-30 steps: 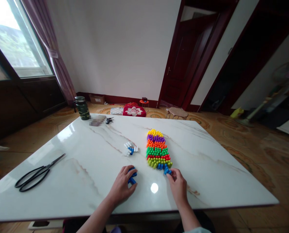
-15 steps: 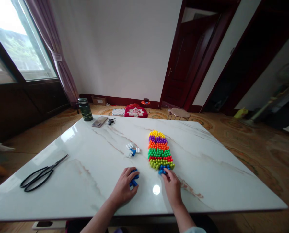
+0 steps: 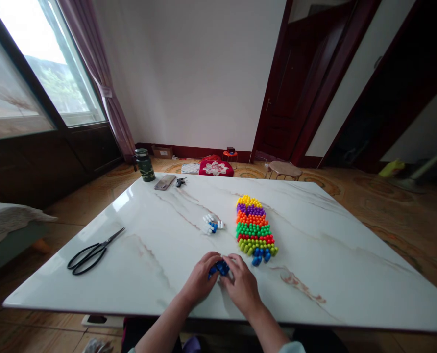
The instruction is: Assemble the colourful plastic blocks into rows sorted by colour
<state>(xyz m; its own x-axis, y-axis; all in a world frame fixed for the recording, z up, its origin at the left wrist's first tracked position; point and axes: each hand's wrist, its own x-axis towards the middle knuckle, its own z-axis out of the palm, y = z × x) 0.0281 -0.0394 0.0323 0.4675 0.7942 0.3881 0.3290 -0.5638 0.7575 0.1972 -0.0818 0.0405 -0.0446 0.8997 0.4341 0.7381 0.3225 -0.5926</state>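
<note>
Left hand and right hand together pinch blue pegs between them, just short of the peg block. Risk: pinch slips, and the pegs scatter and roll on the slick table.

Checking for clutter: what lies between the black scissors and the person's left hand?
Nothing: the head view shows only bare white marble tabletop between the black metal scissors and the left hand, which holds blue plastic pegs.
</note>
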